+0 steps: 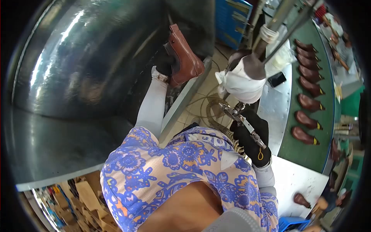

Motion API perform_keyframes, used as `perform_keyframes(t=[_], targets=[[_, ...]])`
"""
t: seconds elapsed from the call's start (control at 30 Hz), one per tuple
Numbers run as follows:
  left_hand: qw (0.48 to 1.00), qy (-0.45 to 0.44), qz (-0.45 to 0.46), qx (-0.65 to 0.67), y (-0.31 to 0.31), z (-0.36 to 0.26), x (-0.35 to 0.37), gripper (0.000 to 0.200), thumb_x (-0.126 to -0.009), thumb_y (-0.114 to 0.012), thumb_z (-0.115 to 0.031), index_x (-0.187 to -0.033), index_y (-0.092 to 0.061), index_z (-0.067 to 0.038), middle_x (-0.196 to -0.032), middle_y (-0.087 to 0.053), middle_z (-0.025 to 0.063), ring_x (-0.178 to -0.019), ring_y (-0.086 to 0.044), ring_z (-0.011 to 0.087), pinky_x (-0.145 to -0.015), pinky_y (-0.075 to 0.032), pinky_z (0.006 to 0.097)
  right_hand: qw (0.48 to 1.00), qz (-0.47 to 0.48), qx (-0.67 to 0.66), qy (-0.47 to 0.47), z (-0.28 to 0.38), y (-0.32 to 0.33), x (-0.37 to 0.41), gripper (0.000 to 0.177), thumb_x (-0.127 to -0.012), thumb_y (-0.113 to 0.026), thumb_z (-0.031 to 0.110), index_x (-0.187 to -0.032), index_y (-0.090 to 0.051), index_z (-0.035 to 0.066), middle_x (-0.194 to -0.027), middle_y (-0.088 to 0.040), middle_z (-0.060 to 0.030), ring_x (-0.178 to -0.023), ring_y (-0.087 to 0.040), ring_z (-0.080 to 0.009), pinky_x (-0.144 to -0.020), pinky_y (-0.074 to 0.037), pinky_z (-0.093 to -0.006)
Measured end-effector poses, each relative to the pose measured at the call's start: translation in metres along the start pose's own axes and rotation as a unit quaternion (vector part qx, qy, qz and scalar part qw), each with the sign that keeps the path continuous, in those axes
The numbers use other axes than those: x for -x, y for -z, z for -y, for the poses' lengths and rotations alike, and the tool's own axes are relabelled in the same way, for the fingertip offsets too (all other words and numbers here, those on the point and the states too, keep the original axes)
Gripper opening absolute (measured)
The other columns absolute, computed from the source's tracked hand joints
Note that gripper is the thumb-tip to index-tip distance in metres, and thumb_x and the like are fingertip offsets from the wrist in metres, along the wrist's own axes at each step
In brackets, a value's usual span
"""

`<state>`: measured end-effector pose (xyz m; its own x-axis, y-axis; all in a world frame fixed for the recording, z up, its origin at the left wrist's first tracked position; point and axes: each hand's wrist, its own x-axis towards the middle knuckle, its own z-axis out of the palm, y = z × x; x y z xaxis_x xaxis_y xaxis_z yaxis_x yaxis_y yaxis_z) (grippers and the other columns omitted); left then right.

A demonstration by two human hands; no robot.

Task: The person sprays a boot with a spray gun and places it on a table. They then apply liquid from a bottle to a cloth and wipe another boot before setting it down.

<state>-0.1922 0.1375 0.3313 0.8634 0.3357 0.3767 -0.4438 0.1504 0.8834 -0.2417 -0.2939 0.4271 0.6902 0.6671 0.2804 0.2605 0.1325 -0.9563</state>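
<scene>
A brown leather ankle boot [186, 58] is held up at the mouth of a dark metal spray booth [85, 77]. My left hand [164, 65], in a black glove, is closed on the boot from behind, its fingers partly hidden by it. In my right hand [252, 136], also black-gloved, is a metal spray gun [242, 120], its nozzle pointing up and left. The fingers wrap round the gun's body. A ribbed hose [211, 112] hangs beside the gun. Boot and gun are apart from each other.
On the right, a green conveyor belt [309, 156] carries a row of brown shoes [309, 103]. A cloth-wrapped white container [245, 83] hangs above the gun. A phone [276, 79] lies on the metal ledge. Another shoe [301, 200] sits lower right, near other people.
</scene>
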Motion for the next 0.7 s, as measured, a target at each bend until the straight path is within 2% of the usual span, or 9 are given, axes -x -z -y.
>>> perform_keyframes(t=[0.07, 0.1, 0.17, 0.2, 0.37, 0.5, 0.57, 0.63, 0.7], targets=[[0.995, -0.006, -0.01, 0.098, 0.005, -0.029, 0.058, 0.065, -0.063, -0.073, -0.013, -0.123, -0.051, -0.003, -0.113, -0.061, 0.0081, -0.101, -0.06, 0.0236, -0.089, -0.049, 0.0365, 0.999, 0.029, 0.02, 0.019, 0.001, -0.032, 0.003, 0.014, -0.078, -0.066, 0.005, -0.089, -0.058, 0.0, -0.07, -0.057, -0.0091, -0.056, -0.055, -0.0186, -0.054, -0.041, -0.0301], [0.99, 0.018, -0.068, 0.123, -0.003, -0.043, 0.082, 0.067, -0.061, -0.073, -0.011, -0.124, -0.051, -0.004, -0.114, -0.061, 0.0081, -0.102, -0.06, 0.0244, -0.09, -0.049, 0.0372, 0.995, -0.007, 0.032, 0.091, 0.0, -0.037, 0.009, 0.014, -0.077, -0.064, 0.003, -0.088, -0.058, -0.001, -0.072, -0.058, -0.0093, -0.058, -0.055, -0.0172, -0.054, -0.041, -0.0298], [0.979, 0.03, -0.135, 0.147, -0.008, -0.061, 0.122, 0.07, -0.06, -0.074, -0.009, -0.126, -0.05, -0.005, -0.115, -0.061, 0.0081, -0.103, -0.06, 0.0252, -0.091, -0.049, 0.0379, 1.0, 0.004, -0.025, -0.01, 0.016, -0.035, 0.03, 0.013, -0.075, -0.063, 0.002, -0.087, -0.058, -0.001, -0.071, -0.057, -0.0084, -0.059, -0.056, -0.0163, -0.054, -0.041, -0.029], [0.975, 0.083, -0.11, 0.172, 0.03, 0.03, 0.02, 0.07, -0.06, -0.073, -0.009, -0.126, -0.05, -0.006, -0.116, -0.06, 0.0086, -0.104, -0.06, 0.0258, -0.092, -0.049, 0.0386, 0.996, -0.03, -0.006, -0.082, -0.037, -0.017, -0.07, 0.013, -0.075, -0.063, 0.004, -0.086, -0.058, 0.0, -0.07, -0.057, -0.0075, -0.06, -0.057, -0.0152, -0.054, -0.041, -0.028], [0.977, 0.082, -0.117, 0.158, 0.046, 0.039, 0.023, 0.07, -0.061, -0.072, -0.009, -0.127, -0.05, -0.006, -0.118, -0.06, 0.0094, -0.104, -0.06, 0.0265, -0.094, -0.048, 0.0394, 0.994, 0.02, 0.013, -0.104, -0.06, -0.025, -0.069, 0.013, -0.076, -0.064, 0.008, -0.085, -0.057, 0.001, -0.07, -0.057, -0.0056, -0.06, -0.057, -0.014, -0.055, -0.043, -0.0271], [0.97, 0.098, -0.16, 0.154, 0.047, 0.038, 0.026, 0.069, -0.062, -0.072, -0.009, -0.127, -0.05, -0.006, -0.118, -0.06, 0.0099, -0.104, -0.06, 0.0267, -0.094, -0.048, 0.0394, 0.998, -0.004, 0.008, -0.06, -0.049, -0.024, -0.074, 0.016, -0.073, -0.064, 0.009, -0.085, -0.057, 0.001, -0.07, -0.059, -0.0077, -0.058, -0.057, -0.0176, -0.056, -0.043, -0.0285], [0.968, 0.098, -0.173, 0.154, 0.046, 0.039, 0.027, 0.069, -0.062, -0.072, -0.009, -0.127, -0.05, -0.006, -0.118, -0.06, 0.01, -0.104, -0.06, 0.0268, -0.094, -0.048, 0.0394, 0.994, -0.02, 0.015, -0.105, -0.057, -0.02, -0.07, 0.016, -0.074, -0.063, 0.01, -0.085, -0.057, 0.001, -0.07, -0.059, -0.0084, -0.057, -0.057, -0.019, -0.055, -0.042, -0.0293], [0.985, 0.084, -0.102, 0.113, 0.049, 0.042, 0.027, 0.05, -0.086, -0.063, -0.033, -0.129, -0.048, -0.011, -0.12, -0.058, 0.0064, -0.105, -0.059, 0.0216, -0.089, -0.05, 0.0362, 0.994, 0.011, 0.067, -0.086, -0.073, -0.018, -0.063, 0.017, -0.074, -0.065, 0.011, -0.086, -0.058, 0.001, -0.069, -0.059, -0.0077, -0.057, -0.057, -0.0187, -0.055, -0.041, -0.0295], [0.987, 0.067, -0.08, 0.125, 0.061, 0.055, 0.024, 0.05, -0.087, -0.062, -0.034, -0.129, -0.048, -0.011, -0.121, -0.058, 0.0068, -0.106, -0.058, 0.0217, -0.09, -0.049, 0.0362, 0.996, 0.034, 0.014, -0.082, -0.066, -0.021, -0.063, 0.02, -0.072, -0.069, 0.013, -0.085, -0.058, 0.001, -0.068, -0.058, -0.0069, -0.056, -0.056, -0.0187, -0.054, -0.041, -0.0291]])
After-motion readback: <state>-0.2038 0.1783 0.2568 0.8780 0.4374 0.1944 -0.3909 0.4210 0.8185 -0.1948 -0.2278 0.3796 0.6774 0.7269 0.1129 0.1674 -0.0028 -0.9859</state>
